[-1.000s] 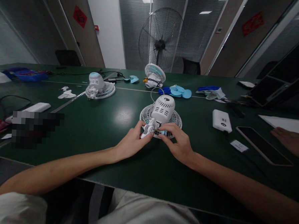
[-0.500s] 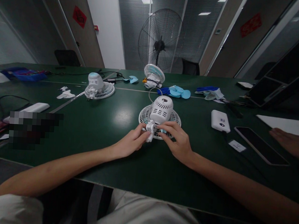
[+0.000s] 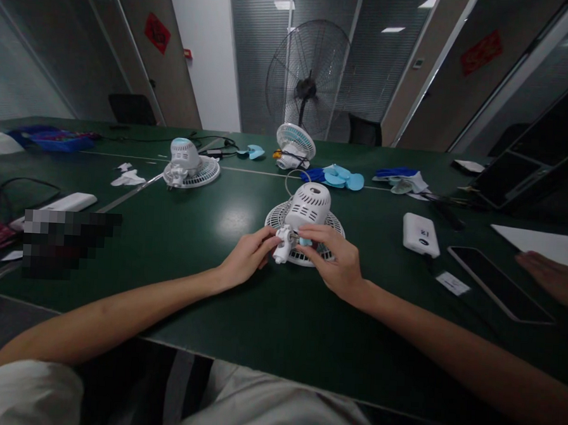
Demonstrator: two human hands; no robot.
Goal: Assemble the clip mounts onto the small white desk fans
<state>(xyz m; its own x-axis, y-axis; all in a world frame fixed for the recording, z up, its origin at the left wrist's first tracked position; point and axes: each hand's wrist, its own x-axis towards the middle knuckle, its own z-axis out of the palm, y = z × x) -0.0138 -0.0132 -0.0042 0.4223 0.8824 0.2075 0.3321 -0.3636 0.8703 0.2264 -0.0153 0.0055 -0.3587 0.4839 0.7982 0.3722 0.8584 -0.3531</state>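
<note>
Bracket [image 3: 283, 247] swung leftward between left hand [image 3: 246, 259], pinching it, and right hand [image 3: 339, 261], hold unclear.

Hidden partly by the right hand [image 3: 338, 260], the grille [image 3: 275, 214]. Cut off at three o'clock, a co-worker's hand [image 3: 554, 275]. Pixelated at nine, a dark thing [image 3: 58, 251]. Unreadable toward four, a label [image 3: 453, 283].

1 camera, worn on the person's head, looked forward and down from the near side of the green table [image 3: 197, 322]. The person's lap [image 3: 264, 405] filled the bottom centre, close below it. The left hand [image 3: 246, 255], the right hand [image 3: 341, 263] and the small white fan [image 3: 308, 204] sat near it, around mid-view. Beyond the far table edge, the dark pedestal fan [image 3: 306, 88] stood well off, near the top. The wide view took in doors [image 3: 174, 86] at both sides, their tops leaning outward.
</note>
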